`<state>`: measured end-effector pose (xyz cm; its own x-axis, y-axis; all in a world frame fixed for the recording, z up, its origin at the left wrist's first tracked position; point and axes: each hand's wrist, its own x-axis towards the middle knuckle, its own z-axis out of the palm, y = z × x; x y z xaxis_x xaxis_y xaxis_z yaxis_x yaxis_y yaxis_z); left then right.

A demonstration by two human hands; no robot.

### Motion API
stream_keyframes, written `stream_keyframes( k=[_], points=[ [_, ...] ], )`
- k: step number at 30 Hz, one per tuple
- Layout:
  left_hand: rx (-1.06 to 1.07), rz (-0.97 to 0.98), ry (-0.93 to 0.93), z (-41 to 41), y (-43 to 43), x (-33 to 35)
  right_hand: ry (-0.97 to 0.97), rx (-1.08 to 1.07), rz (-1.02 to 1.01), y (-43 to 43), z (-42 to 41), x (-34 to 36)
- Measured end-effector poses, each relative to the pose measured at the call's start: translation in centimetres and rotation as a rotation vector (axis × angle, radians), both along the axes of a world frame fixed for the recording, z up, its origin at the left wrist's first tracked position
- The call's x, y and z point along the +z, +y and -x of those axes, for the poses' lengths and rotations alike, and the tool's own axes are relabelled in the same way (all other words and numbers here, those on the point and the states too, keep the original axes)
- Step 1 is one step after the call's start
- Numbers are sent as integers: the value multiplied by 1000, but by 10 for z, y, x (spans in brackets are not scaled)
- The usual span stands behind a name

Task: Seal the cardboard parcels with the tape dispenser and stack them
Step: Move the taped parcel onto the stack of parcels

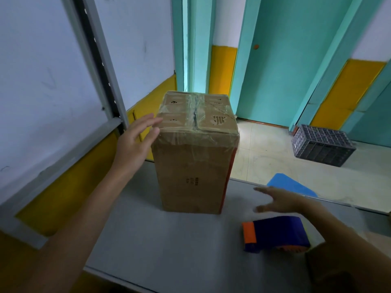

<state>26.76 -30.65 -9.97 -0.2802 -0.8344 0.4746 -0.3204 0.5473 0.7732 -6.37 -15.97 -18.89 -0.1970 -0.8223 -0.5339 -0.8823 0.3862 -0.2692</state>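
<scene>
A tall cardboard parcel (194, 153) stands upright on the grey table (160, 240), its top flaps covered with clear tape along the seam. My left hand (137, 140) is at the parcel's upper left edge, fingers straight, fingertips touching the top corner. My right hand (281, 201) hovers open to the right of the parcel, just above the table, holding nothing. Right below that hand a blue and orange tape dispenser (275, 233) lies on the table. The corner of another cardboard box (330, 269) shows at the bottom right.
A blue flat object (289, 185) sits past the table's far edge. A dark plastic crate (321, 144) stands on the tiled floor at the right. A white wall with a grey frame (99, 66) runs close along the left of the table.
</scene>
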Motion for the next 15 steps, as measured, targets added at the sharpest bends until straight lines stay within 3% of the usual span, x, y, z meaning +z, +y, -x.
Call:
stream_keyframes(
  k=[3, 5, 10, 15],
  points=[
    [-53, 10, 36, -3, -3, -4, -312, -158, 719, -6, -28, 52],
    [-88, 18, 45, 0, -4, -5, -485, -170, 999, -16, -48, 81],
    [-113, 14, 89, 16, -3, -18, -486, -21, 1155, -52, -91, 88],
    [88, 322, 53, 24, -13, -43, -87, -9, 1412, -73, -99, 59]
  ],
)
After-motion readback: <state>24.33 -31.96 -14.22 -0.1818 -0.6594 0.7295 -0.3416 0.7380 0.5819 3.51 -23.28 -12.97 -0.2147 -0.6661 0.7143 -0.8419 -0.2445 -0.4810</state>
